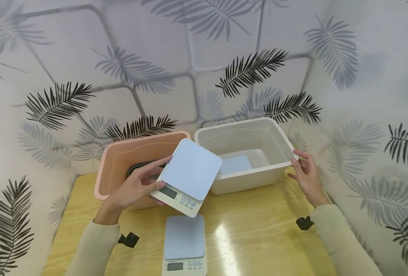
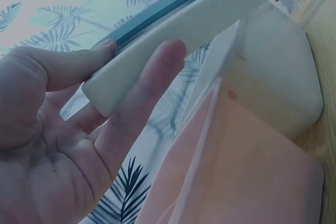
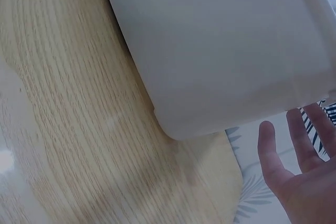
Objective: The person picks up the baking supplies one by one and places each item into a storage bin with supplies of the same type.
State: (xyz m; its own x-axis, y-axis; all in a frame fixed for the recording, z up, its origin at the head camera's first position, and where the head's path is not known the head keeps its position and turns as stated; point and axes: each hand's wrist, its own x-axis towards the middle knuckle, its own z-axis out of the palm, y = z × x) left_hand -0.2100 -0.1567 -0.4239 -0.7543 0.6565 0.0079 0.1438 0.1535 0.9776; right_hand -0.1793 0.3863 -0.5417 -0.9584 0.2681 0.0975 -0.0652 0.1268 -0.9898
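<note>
Left hand (image 1: 138,184) grips one scale (image 1: 191,168), right hand (image 1: 308,178) one white bin (image 1: 249,182); one pink bin (image 1: 121,161), another scale (image 1: 184,238) nearby.

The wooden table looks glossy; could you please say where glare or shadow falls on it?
Head view: bright glare streak on the table, right of the lower scale; right wrist: pale glare at the left edge, soft shadow by the white bin; left wrist: no obvious glare.

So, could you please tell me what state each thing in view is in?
Held scale: tilted, off the table, gripped by the left hand
Lower scale: lying flat on the table
Displays: no readable digits
Pink bin: upright, open-topped, dark item inside
Pale bin: upright, open-topped, light-blue flat item inside, right hand holding its rim
</note>
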